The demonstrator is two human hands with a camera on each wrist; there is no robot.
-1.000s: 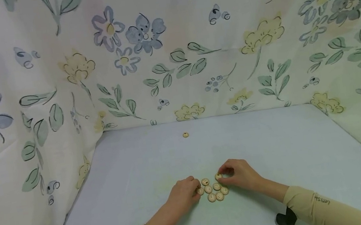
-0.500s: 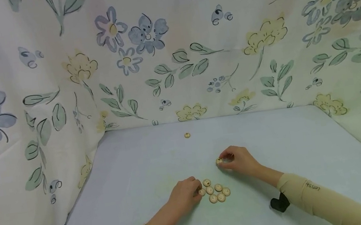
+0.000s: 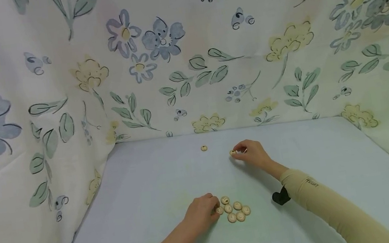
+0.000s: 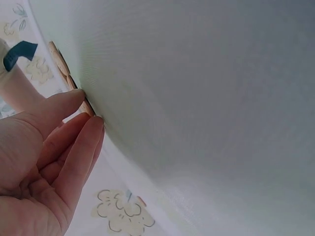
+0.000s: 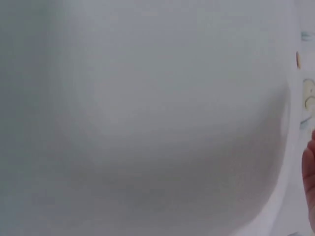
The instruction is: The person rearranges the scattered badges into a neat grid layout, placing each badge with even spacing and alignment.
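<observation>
Small round pale wooden discs with dark markings lie on the table. In the head view my right hand (image 3: 253,152) pinches one disc (image 3: 233,153) between thumb and fingers, toward the back of the table. My left hand (image 3: 202,211) stays at the near cluster, thumb and fingertips on either side of its leftmost disc (image 3: 219,210). In the left wrist view the left fingertips (image 4: 96,120) and thumb close around the rim of a disc (image 4: 87,108). Several other discs (image 3: 238,205) lie flat, close together, just right of that hand. Only part of the right hand shows in the right wrist view.
A lone disc (image 3: 203,148) lies near the table's back edge, left of the right hand. White table (image 3: 151,185) extends on both sides. Flowered cloth (image 3: 176,99) hangs behind and at the sides. A black wrist device (image 3: 281,196) sits under the right forearm.
My right hand has lifted a disc from the top right of the cluster and carried it away toward the back of the table. The left hand keeps its place by the cluster.
</observation>
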